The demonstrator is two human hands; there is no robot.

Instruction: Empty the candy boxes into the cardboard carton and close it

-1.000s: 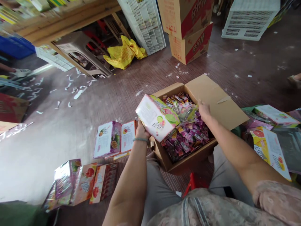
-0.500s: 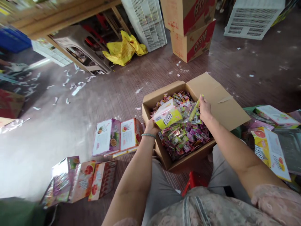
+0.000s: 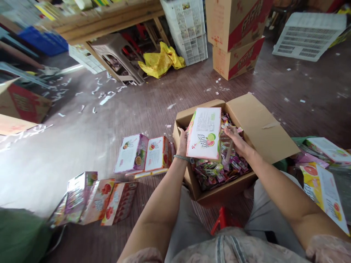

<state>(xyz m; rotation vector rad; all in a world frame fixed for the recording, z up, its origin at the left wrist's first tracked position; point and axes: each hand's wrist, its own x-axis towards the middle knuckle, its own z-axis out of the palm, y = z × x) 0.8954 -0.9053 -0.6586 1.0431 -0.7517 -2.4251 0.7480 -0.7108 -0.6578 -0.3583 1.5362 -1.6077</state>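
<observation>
My left hand (image 3: pixel 182 140) grips the left edge of a flat white and pink printed packet (image 3: pixel 204 133), fingers curled around it, holding it upright over an open cardboard box (image 3: pixel 260 128). The packet's face shows small text, a logo and a green fruit picture. A thin bracelet (image 3: pixel 181 157) circles my left wrist. My right hand (image 3: pixel 236 140) is at the packet's right edge, palm partly open with fingers spread; I cannot tell whether it grips the packet or only touches it, as the fingertips are hidden behind the packet and among the sweets.

The box sits on the floor between my knees, its flaps folded outward, and is filled with many small wrapped sweets (image 3: pixel 219 170) in purple, pink and green wrappers. Just below the box, a piece of something red (image 3: pixel 221 221) shows between my legs, which are in grey trousers.

To my left on the brown floor (image 3: pixel 90 146) lie several more printed packets (image 3: pixel 144 153), some with fruit pictures, and nearer to me another loose group (image 3: pixel 93 201). To my right lies a yellow and white packet (image 3: pixel 322 190) with a pink citrus picture.

Farther off stand two stacked red and tan cartons (image 3: pixel 237 36), white plastic crates (image 3: pixel 189 29), a crumpled yellow bag (image 3: pixel 161 60), and a wooden bench (image 3: pixel 109 18). Scraps of white paper litter the floor.
</observation>
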